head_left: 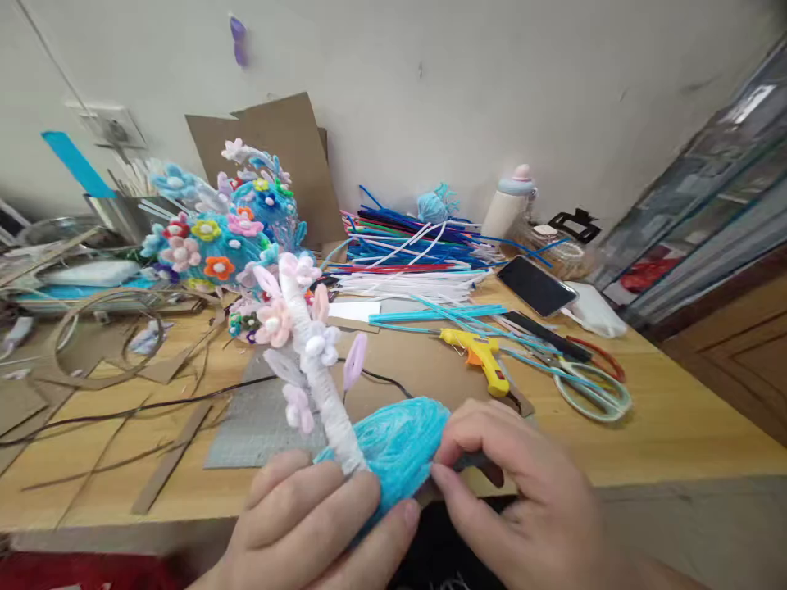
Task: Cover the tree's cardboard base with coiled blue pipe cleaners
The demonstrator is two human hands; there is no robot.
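A rounded piece covered in light-blue yarn [399, 447] is held low, over the front edge of the table. From its left side rises a white-wrapped stem [320, 385], tilted left, with pink, white and lilac fuzzy flowers and petal loops. My left hand [313, 520] is closed around the piece near the foot of the stem, thumb along the lower edge. At the right edge my right hand [516, 483] has thumb and index finger pinched at the yarn. Whether a loose strand is between those fingertips I cannot make out.
A yellow glue gun [483, 356] lies on cardboard behind the hands, with scissors [593, 389] and a phone [536, 285] farther right. Pipe cleaners [411, 254] are piled at the wall. Flower-covered blue pieces [227, 229] stand back left. A black cord [153, 401] crosses the table.
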